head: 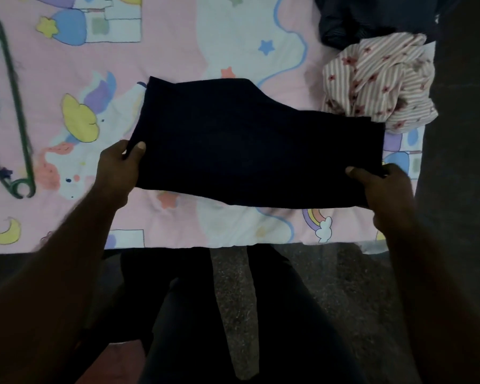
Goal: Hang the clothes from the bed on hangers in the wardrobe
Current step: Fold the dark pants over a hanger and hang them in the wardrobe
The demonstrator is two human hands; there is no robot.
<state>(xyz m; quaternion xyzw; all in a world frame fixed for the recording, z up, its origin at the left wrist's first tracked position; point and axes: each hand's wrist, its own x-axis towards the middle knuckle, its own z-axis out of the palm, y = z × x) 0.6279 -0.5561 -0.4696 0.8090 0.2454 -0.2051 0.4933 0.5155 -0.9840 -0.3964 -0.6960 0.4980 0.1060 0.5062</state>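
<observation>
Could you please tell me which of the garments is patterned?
The crumpled pink-striped garment with red flowers, lying at the right of the bed. The folded garment between left hand and right hand and the heap behind are plain dark.

Setting: a bedroom in a home. I stand at the edge of a bed [233, 231] spread with a pink sheet [178, 45] printed with unicorns, stars, moons and rainbows. A green plastic hanger [20, 115] lies on it at 9 o'clock, a crumpled pink-striped flowered garment [377, 84] at 2 o'clock, and a dark garment [358, 20] is bunched beyond that at 1 o'clock. Below the bed edge, at 6 o'clock, there is dark speckled floor [330, 273].
</observation>
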